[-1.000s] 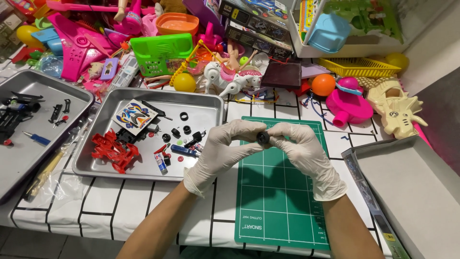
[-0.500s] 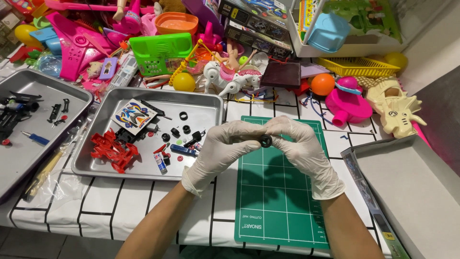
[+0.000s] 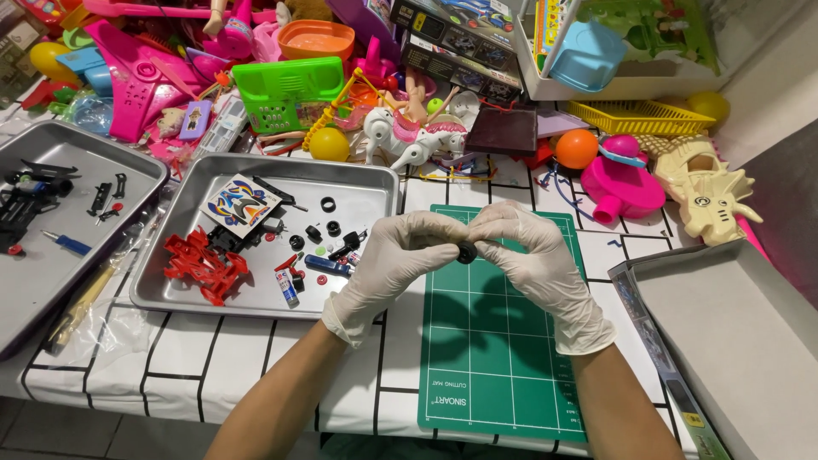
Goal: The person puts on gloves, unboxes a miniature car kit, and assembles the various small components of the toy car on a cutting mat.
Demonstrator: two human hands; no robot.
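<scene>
Both my hands wear white gloves and meet above a green cutting mat [image 3: 498, 358]. Between their fingertips they pinch a small black wheel [image 3: 467, 252]. My left hand [image 3: 394, 264] grips it from the left, my right hand [image 3: 532, 260] from the right. To the left lies a metal tray [image 3: 366, 192] with a red toy car frame [image 3: 203, 266], a sticker sheet [image 3: 240, 204], several small black tyres and rings [image 3: 329, 204], and small batteries [image 3: 288, 288].
A second metal tray [image 3: 51, 273] at far left holds black parts and a blue screwdriver [image 3: 66, 244]. Piled plastic toys fill the back: a green basket [image 3: 288, 92], white toy horse [image 3: 409, 140], pink toy [image 3: 622, 183], beige dinosaur [image 3: 707, 200]. A box lid [image 3: 733, 341] sits right.
My hands stay together over the mat, with small finger shifts around the black wheel. Nothing else moved.
</scene>
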